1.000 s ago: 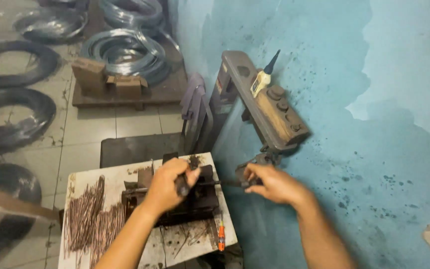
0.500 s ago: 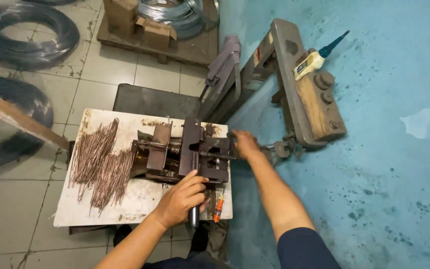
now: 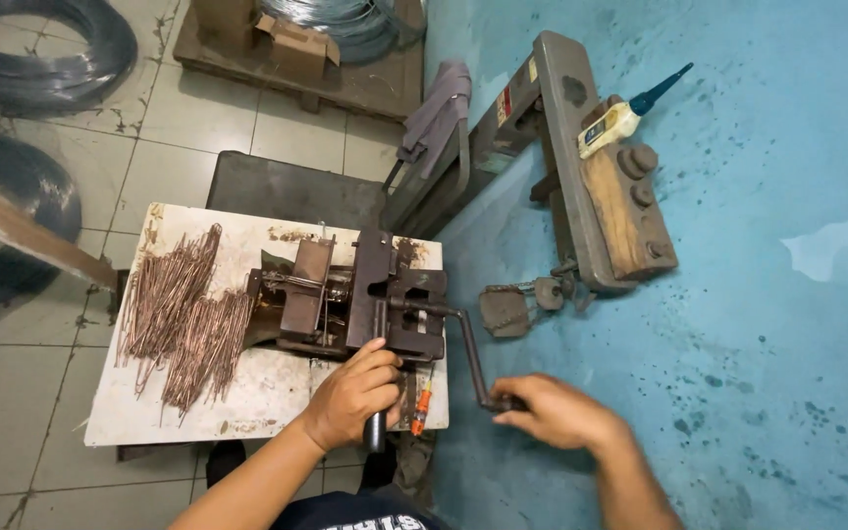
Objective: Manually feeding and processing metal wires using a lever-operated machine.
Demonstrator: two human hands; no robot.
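Gripping lever [image 3: 377,432] of bench tool [image 3: 365,299] with left hand [image 3: 353,395], fingers curled shut. Right hand [image 3: 556,412] wrapped round crank handle [image 3: 473,363]. Cut wire pieces [image 3: 184,309] piled left on table [image 3: 247,402].

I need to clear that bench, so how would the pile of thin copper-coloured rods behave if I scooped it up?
The rods look like short straight wire pieces, so each is probably stiff, not floppy. They lie loose and crisscrossed on the white tabletop, so a handful would likely shed strays. Being round and thin, they could roll once disturbed.
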